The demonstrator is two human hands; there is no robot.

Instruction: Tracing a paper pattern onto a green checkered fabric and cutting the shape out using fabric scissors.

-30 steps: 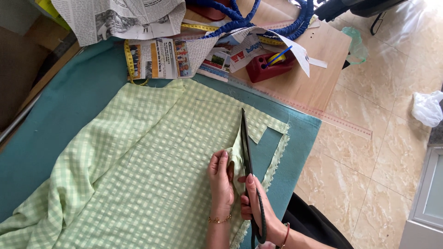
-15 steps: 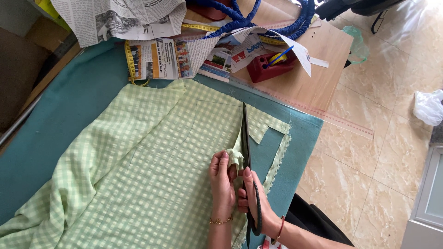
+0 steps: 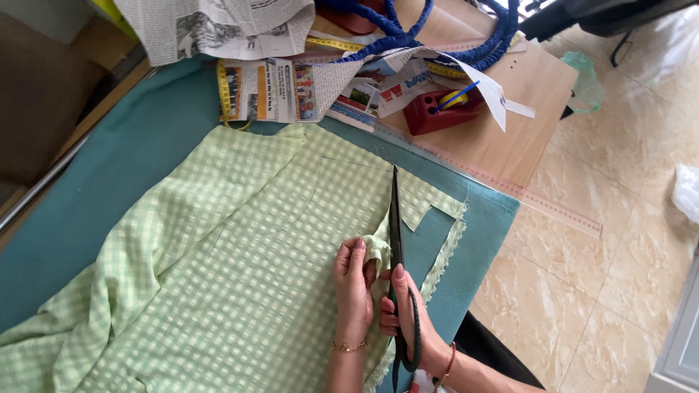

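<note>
A light green checked fabric [image 3: 240,247] lies spread over a teal cloth-covered table [image 3: 109,153]. My right hand [image 3: 408,324] grips the handles of long black scissors [image 3: 397,233], whose blades point away from me along the fabric's right side. My left hand [image 3: 353,287] rests on the fabric just left of the blades and pinches the raised cut edge. A narrow cut strip of the fabric [image 3: 444,247] lies to the right of the scissors.
Newspaper sheets [image 3: 277,87], a yellow tape measure [image 3: 223,94] and a blue corded loop [image 3: 444,36] lie at the far end. A red holder [image 3: 440,110] sits on the wooden board [image 3: 510,124]. A clear long ruler [image 3: 539,200] edges the table; tiled floor lies right.
The scissors and both hands have stayed together on the fabric, edging slightly forward along the cut. The view has shifted a little, moving everything slightly to the right.
</note>
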